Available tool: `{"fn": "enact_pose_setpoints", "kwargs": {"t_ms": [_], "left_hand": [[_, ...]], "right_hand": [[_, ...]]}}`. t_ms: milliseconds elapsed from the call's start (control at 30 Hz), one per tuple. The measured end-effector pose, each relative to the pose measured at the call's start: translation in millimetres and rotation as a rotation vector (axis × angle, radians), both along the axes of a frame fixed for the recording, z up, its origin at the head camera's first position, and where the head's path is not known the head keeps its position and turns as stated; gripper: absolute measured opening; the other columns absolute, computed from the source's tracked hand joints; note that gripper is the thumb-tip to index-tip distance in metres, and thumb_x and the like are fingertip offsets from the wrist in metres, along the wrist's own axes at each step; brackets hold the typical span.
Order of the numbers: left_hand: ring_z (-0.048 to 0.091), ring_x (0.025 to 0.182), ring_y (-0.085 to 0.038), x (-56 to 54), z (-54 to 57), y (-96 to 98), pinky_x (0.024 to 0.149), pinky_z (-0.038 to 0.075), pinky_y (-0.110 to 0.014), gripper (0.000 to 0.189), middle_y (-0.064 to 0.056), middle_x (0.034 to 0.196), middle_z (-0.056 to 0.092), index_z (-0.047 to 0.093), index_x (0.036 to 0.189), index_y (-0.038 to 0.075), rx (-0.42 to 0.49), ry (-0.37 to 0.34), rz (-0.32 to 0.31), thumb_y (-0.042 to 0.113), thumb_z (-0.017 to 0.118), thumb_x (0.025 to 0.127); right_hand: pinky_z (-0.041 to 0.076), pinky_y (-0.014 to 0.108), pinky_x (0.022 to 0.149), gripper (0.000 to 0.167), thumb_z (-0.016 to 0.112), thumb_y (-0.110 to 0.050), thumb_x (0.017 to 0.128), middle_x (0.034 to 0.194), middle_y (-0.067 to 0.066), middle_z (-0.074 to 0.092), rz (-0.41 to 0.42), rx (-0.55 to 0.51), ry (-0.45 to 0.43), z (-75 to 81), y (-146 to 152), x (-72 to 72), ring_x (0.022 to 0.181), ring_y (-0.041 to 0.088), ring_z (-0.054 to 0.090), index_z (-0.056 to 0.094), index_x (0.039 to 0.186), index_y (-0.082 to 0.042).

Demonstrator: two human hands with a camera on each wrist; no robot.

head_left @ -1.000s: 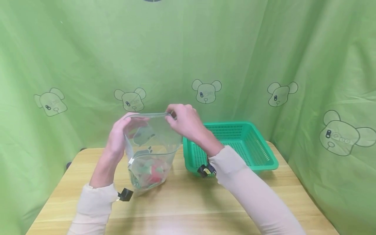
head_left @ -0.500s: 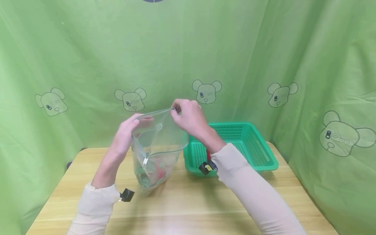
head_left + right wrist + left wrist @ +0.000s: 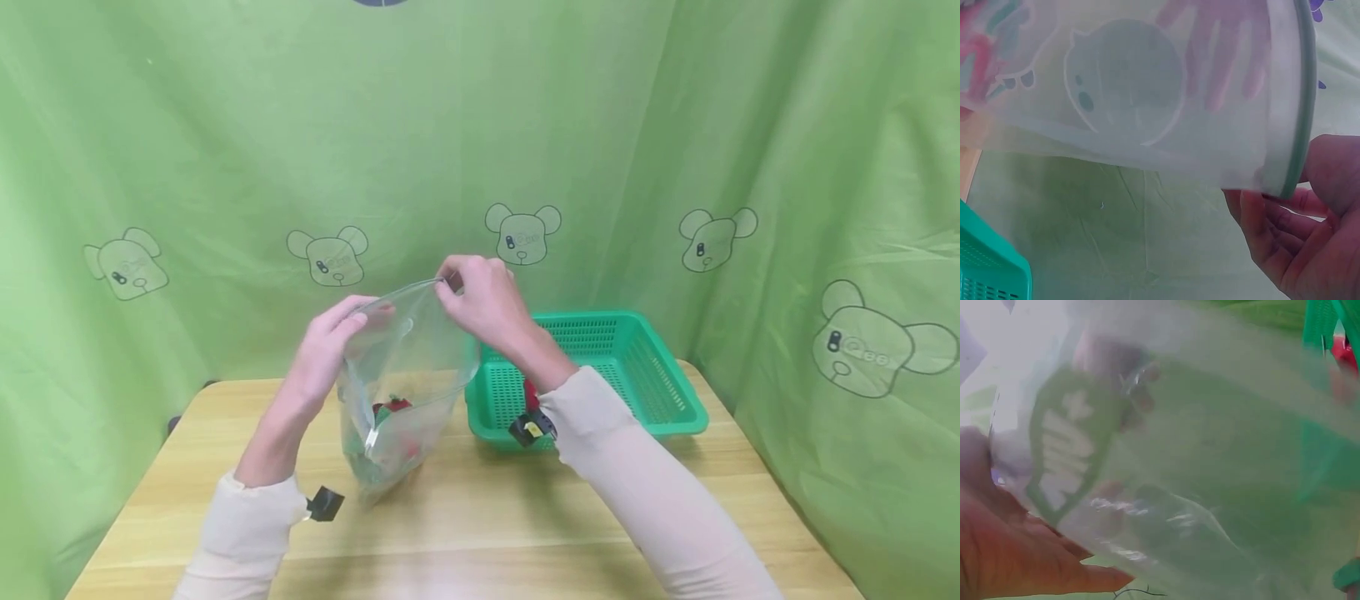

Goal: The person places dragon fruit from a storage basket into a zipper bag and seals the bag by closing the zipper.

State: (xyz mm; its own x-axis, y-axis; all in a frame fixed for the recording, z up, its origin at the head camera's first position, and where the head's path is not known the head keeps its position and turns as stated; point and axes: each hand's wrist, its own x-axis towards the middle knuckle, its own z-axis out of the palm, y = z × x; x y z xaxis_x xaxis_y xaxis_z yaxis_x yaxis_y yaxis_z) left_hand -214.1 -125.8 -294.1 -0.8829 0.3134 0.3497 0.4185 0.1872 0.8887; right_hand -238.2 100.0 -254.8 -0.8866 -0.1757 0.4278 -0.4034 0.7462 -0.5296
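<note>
Transparent zip bag (image 3: pixel 431 417) is tilting mouth-up between two hands, at about eleven o'clock from the middle of the table (image 3: pixel 480 525); whether its base is resting on the wood, I cannot tell. The left forearm (image 3: pixel 276 429) is rising from seven o'clock and pointing toward one. The left hand (image 3: pixel 318 350) is lying fairly wide against the bag's ten o'clock edge, palm turning inward, its long fingers (image 3: pixel 1207 56) running straight along the film. Inside the bag, red and green things (image 3: pixel 392 407) are lying toward six o'clock. A white slider (image 3: pixel 371 439) is sitting on the zip, near them. At the bag's one o'clock corner, the right hand (image 3: pixel 483 300) is pinching the rim narrowly between thumb and bent fingers. Its back is facing up, and the right forearm (image 3: pixel 645 475) is reaching from five o'clock toward eleven. At three o'clock from the bag, a green basket (image 3: pixel 654 371) is sitting; the right wrist is partly covering a red thing (image 3: pixel 531 395).
</note>
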Motion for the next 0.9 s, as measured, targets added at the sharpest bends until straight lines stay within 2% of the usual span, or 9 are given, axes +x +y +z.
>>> {"fn": "enact_pose_setpoints", "kwargs": {"t_ms": [133,233,333,500,567,633,733,900], "left_hand": [[0.055,0.132,-0.031,-0.3,0.9,1.4,0.113,0.035,-0.059,0.042,-0.013,0.14,0.062,0.06,0.139,0.005,-0.049,-0.058,-0.027,0.017,0.036,0.108],[0.055,0.13,-0.03,0.2,-1.4,4.4,0.112,0.036,-0.06,0.043,-0.01,0.141,0.062,0.06,0.141,0.008,-0.091,-0.053,-0.016,0.021,0.035,0.108],[0.052,0.135,-0.033,2.8,-4.7,8.8,0.114,0.034,-0.06,0.043,-0.013,0.145,0.058,0.056,0.144,0.006,-0.135,-0.018,-0.025,0.023,0.038,0.109],[0.043,0.142,-0.036,9.4,-7.4,16.9,0.113,0.037,-0.06,0.05,-0.015,0.157,0.045,0.043,0.154,0.004,-0.212,0.0,-0.083,0.011,0.041,0.104],[0.044,0.141,-0.036,11.1,-7.4,17.9,0.111,0.039,-0.062,0.055,-0.013,0.158,0.045,0.042,0.155,0.007,-0.225,-0.022,-0.064,0.007,0.038,0.101],[0.045,0.14,-0.036,11.7,-6.8,17.6,0.11,0.038,-0.063,0.057,-0.014,0.156,0.047,0.045,0.154,0.007,-0.197,-0.047,-0.034,0.006,0.033,0.098],[0.05,0.136,-0.036,10.4,-5.7,15.0,0.112,0.037,-0.062,0.057,-0.016,0.15,0.054,0.051,0.149,0.005,-0.11,-0.057,0.002,0.003,0.03,0.096],[0.053,0.134,-0.031,6.5,-2.1,11.2,0.115,0.035,-0.055,0.056,-0.013,0.145,0.059,0.058,0.143,0.004,-0.014,-0.01,0.018,0.001,0.029,0.095]], "right_hand": [[0.048,0.027,0.052,0.012,0.064,-0.011,0.097,0.092,0.002,0.074,0.018,-0.009,0.0,0.1,-1,0.5,0.063,0.014,0.061,0.075,0.103,-0.009],[0.049,0.027,0.053,0.012,0.064,-0.011,0.097,0.091,0.002,0.074,0.018,-0.009,0.002,0.0,-3,0.2,0.064,0.014,0.061,0.075,0.102,-0.009],[0.05,0.027,0.053,0.012,0.064,-0.011,0.097,0.091,0.002,0.074,0.016,-0.005,0.008,-0.2,-3,-0.2,0.064,0.014,0.062,0.075,0.102,-0.009],[0.052,0.027,0.054,0.012,0.063,-0.011,0.097,0.091,0.003,0.074,0.02,-0.011,0.01,0.1,-2,0.3,0.064,0.014,0.062,0.074,0.102,-0.008],[0.052,0.027,0.054,0.012,0.063,-0.011,0.097,0.091,0.003,0.074,0.023,-0.015,0.004,0.2,-1,0.7,0.065,0.014,0.063,0.074,0.102,-0.009],[0.053,0.027,0.056,0.012,0.064,-0.012,0.097,0.091,0.002,0.074,0.025,-0.017,-0.003,0.4,0,1.1,0.066,0.013,0.064,0.074,0.102,-0.009],[0.054,0.027,0.059,0.011,0.065,-0.014,0.098,0.092,0.001,0.074,0.034,-0.01,-0.014,0.5,1,2.2,0.07,0.013,0.065,0.075,0.102,-0.011],[0.056,0.027,0.068,0.011,0.066,-0.017,0.099,0.095,0.001,0.074,0.057,0.014,-0.017,-1.0,3,4.9,0.078,0.013,0.068,0.075,0.103,-0.012]]}}
